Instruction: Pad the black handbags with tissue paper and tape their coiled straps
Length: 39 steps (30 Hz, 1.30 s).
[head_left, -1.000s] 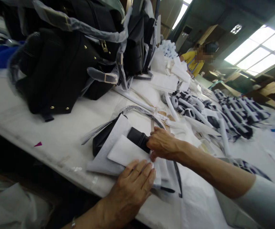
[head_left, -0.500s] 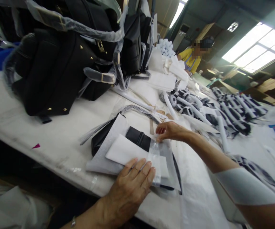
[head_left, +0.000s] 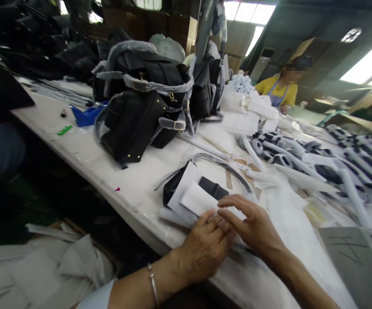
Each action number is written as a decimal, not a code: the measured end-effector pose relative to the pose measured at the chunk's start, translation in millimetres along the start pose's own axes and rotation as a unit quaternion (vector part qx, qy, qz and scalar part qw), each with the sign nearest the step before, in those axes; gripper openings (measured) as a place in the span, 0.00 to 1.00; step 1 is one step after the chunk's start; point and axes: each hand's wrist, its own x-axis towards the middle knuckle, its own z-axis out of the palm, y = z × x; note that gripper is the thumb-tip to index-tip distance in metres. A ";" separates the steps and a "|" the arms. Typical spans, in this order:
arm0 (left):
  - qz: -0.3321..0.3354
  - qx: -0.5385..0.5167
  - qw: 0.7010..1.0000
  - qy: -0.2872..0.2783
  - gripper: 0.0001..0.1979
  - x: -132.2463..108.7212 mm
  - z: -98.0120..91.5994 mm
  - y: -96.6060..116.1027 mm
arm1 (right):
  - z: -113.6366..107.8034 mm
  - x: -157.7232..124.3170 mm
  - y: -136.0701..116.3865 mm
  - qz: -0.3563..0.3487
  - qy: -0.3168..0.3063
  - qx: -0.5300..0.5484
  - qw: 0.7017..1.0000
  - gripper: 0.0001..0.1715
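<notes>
A black bag (head_left: 173, 185) lies near the table's front edge, partly covered by pale sheets. On it rest a white padded sheet (head_left: 197, 198) and a black folded strap piece (head_left: 213, 188). My left hand (head_left: 205, 244) presses on the white sheet's near end, its fingers close together; whether they grip it is hidden. Just right of it, my right hand (head_left: 253, 221) reaches over the same end with thumb and fingers apart, its fingertips near my left fingers. A wrapped handle (head_left: 234, 169) curves behind the bag.
Several black bags with wrapped handles (head_left: 134, 116) stand at the back left. Rolled straps (head_left: 279, 150) lie to the right. A grey board (head_left: 353, 262) is at the lower right, a box of pale scraps (head_left: 53, 266) below left. A person in yellow (head_left: 279, 92) is beyond.
The view has swung left, showing more of the table's left side. My right hand has moved from the bag's far right side toward my left hand, over the white sheet's near end.
</notes>
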 end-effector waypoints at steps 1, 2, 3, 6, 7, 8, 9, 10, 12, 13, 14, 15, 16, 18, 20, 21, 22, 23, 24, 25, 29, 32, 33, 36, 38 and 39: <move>0.012 0.009 1.000 0.000 0.17 -0.7 -2.0 -1.4 | 12.6 -10.2 -5.0 -0.013 0.005 0.028 1.000 0.12; 0.028 0.015 0.999 -0.002 0.15 -1.8 -6.3 -3.5 | 23.8 -18.3 -6.8 -0.015 0.019 0.049 0.999 0.13; 0.050 0.018 0.999 -0.004 0.14 -3.6 -13.3 -6.5 | 32.8 -24.0 -5.6 -0.009 0.039 0.061 0.997 0.14; 0.098 0.020 0.995 0.003 0.15 -13.6 -47.5 -23.1 | 44.1 -30.0 5.6 0.001 0.077 0.054 0.996 0.18; 0.091 0.030 0.995 0.011 0.15 -18.5 -61.0 -31.8 | 43.9 -29.8 8.6 -0.006 0.076 0.040 0.996 0.20; 0.072 0.046 0.996 0.018 0.16 -23.9 -73.8 -42.0 | 42.8 -29.2 10.2 -0.018 0.067 0.022 0.997 0.22; 0.044 0.062 0.997 0.011 0.20 -29.5 -85.2 -53.2 | 41.6 -28.5 10.0 -0.033 0.054 -0.002 0.998 0.24; 0.008 0.077 0.997 -0.008 0.26 -35.1 -94.2 -64.8 | 40.9 -27.8 8.1 -0.047 0.041 -0.029 0.998 0.27; -0.054 0.088 0.994 -0.035 0.38 -45.5 -104.2 -86.5 | 42.0 -26.5 0.2 -0.068 0.025 -0.086 0.994 0.32; -0.074 0.081 0.993 -0.044 0.40 -49.6 -105.1 -95.2 | 44.0 -25.7 -5.1 -0.076 0.022 -0.112 0.991 0.34; -0.087 0.068 0.993 -0.043 0.40 -52.8 -103.7 -101.8 | 46.9 -24.9 -10.6 -0.083 0.021 -0.134 0.987 0.36; -0.096 0.052 0.993 -0.034 0.39 -54.8 -100.5 -106.2 | 50.5 -23.8 -15.8 -0.089 0.021 -0.151 0.984 0.38; -0.104 0.036 0.994 -0.015 0.37 -55.5 -96.3 -108.1 | 54.5 -22.5 -20.5 -0.097 0.019 -0.164 0.981 0.40; -0.115 0.016 0.993 0.029 0.34 -53.5 -86.5 -105.2 | 62.3 -19.9 -26.4 -0.108 0.013 -0.184 0.977 0.44; -0.120 0.022 0.991 0.047 0.33 -49.1 -77.6 -95.0 | 67.9 -18.4 -26.9 -0.107 0.009 -0.203 0.973 0.47; -0.121 0.032 0.991 0.046 0.33 -46.9 -74.0 -88.4 | 69.4 -18.6 -25.1 -0.106 0.008 -0.213 0.971 0.48; -0.122 0.042 0.991 0.042 0.32 -45.1 -71.2 -81.4 | 70.1 -19.7 -22.4 -0.107 0.006 -0.223 0.969 0.48; -0.123 0.051 0.990 0.038 0.32 -43.8 -69.2 -74.8 | 70.2 -21.5 -19.2 -0.110 0.003 -0.232 0.966 0.48; -0.122 0.058 0.990 0.034 0.32 -43.0 -68.3 -69.1 | 69.7 -24.0 -16.0 -0.117 0.000 -0.241 0.963 0.48; -0.119 0.062 0.991 0.027 0.33 -42.6 -68.3 -64.7 | 69.1 -26.7 -13.3 -0.125 -0.003 -0.249 0.960 0.47; -0.072 0.090 0.993 -0.020 0.29 -41.0 -77.9 -61.7 | 69.1 -34.5 -11.7 -0.135 -0.015 -0.276 0.952 0.46; -0.010 0.131 0.991 0.012 0.20 -38.4 -87.4 -68.7 | 72.6 -34.0 -17.2 -0.111 -0.027 -0.289 0.950 0.43; 0.018 0.141 0.990 0.022 0.18 -37.6 -89.0 -71.3 | 73.8 -32.9 -18.9 -0.104 -0.033 -0.291 0.951 0.43; 0.075 0.128 0.989 0.007 0.16 -37.4 -85.8 -78.7 | 75.9 -28.8 -21.4 -0.087 -0.055 -0.290 0.951 0.43; 0.060 0.089 0.994 -0.003 0.15 -40.0 -77.6 -82.8 | 76.1 -26.3 -21.1 -0.078 -0.061 -0.289 0.952 0.43; 0.038 0.071 0.997 0.000 0.14 -41.9 -72.6 -84.5 | 76.2 -25.5 -20.7 -0.076 -0.059 -0.289 0.952 0.42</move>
